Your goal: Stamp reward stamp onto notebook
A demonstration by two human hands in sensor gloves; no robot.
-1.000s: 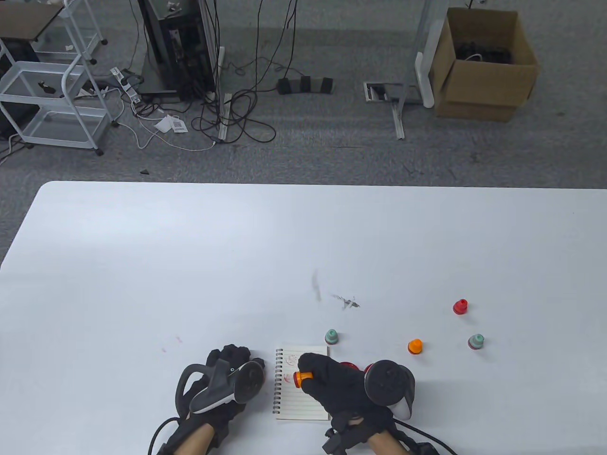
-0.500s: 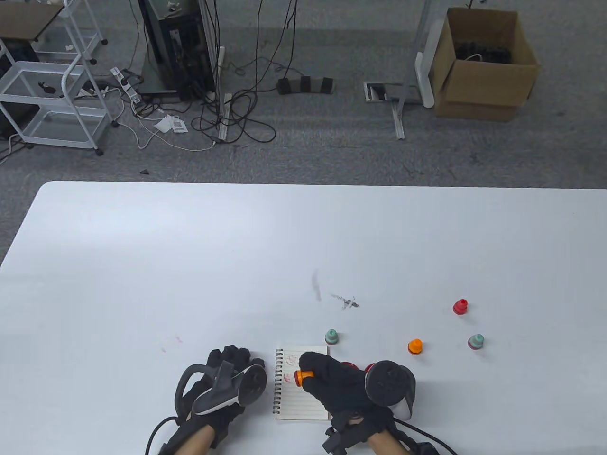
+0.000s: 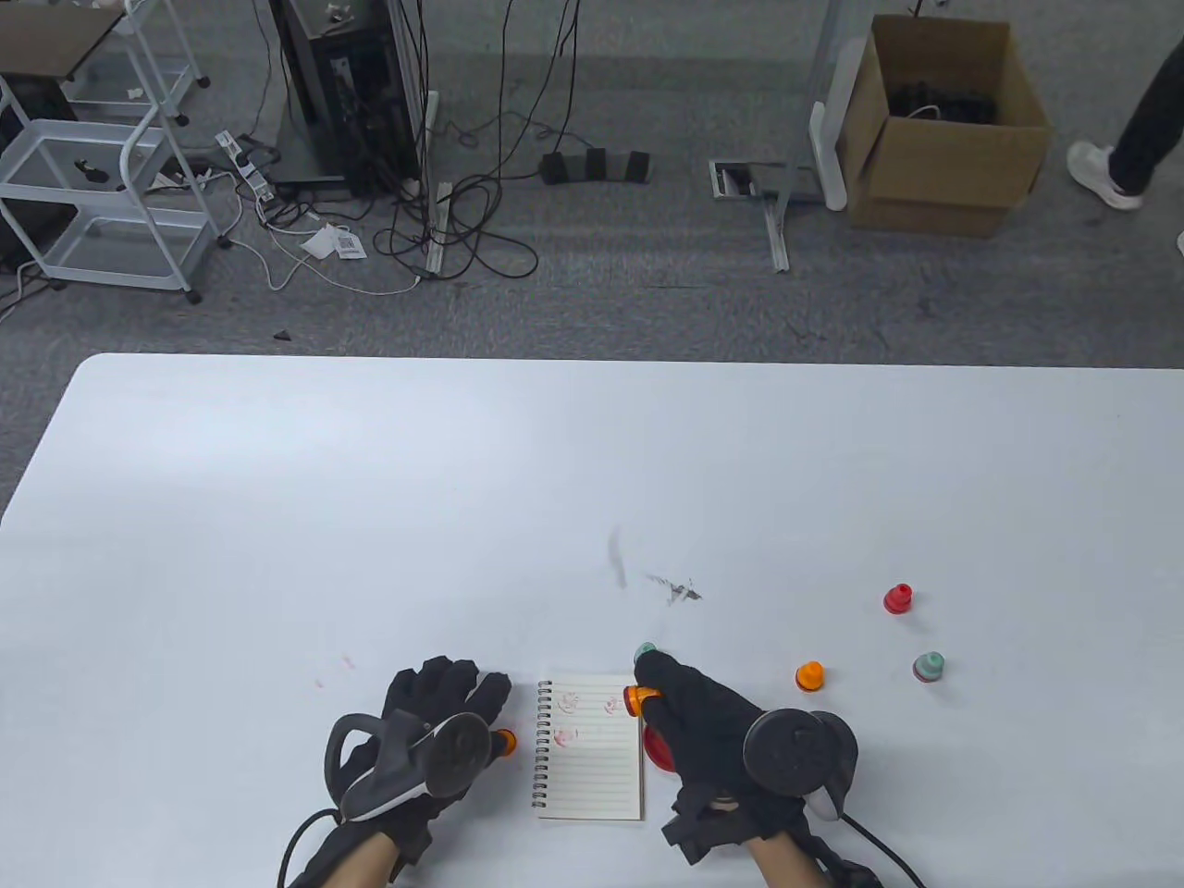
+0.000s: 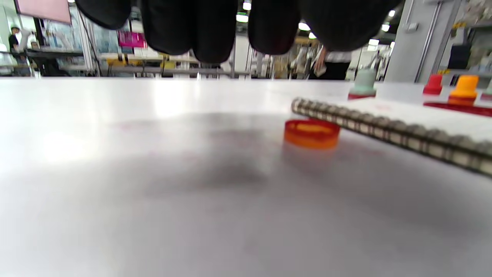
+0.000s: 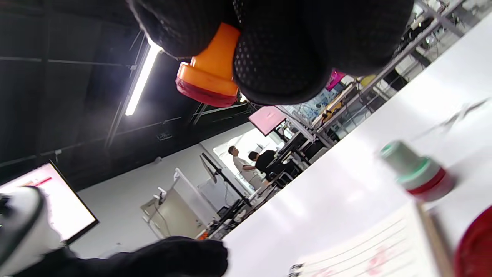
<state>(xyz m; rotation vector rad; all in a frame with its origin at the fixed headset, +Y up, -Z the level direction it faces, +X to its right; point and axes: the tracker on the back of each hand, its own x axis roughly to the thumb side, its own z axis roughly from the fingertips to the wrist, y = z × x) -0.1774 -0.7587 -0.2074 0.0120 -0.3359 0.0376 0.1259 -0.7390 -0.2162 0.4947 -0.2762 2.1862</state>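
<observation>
Above the notebook's [image 3: 590,747] far right corner, an orange stamp [image 3: 635,700] is pinched in the right hand's [image 3: 708,731] curled fingers. Left of the notebook, the left hand [image 3: 427,735] is laid flat, fingers spread, holding nothing.

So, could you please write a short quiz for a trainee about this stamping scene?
1. True or false: the right hand holds an orange stamp.
2. How many stamp marks show on the notebook page? A) one B) three C) six
3. Fill in: the small orange cap lies on the table to the ______ of the notebook's spiral, near the left hand.

Key: 1 true; 2 B; 3 left.
</observation>
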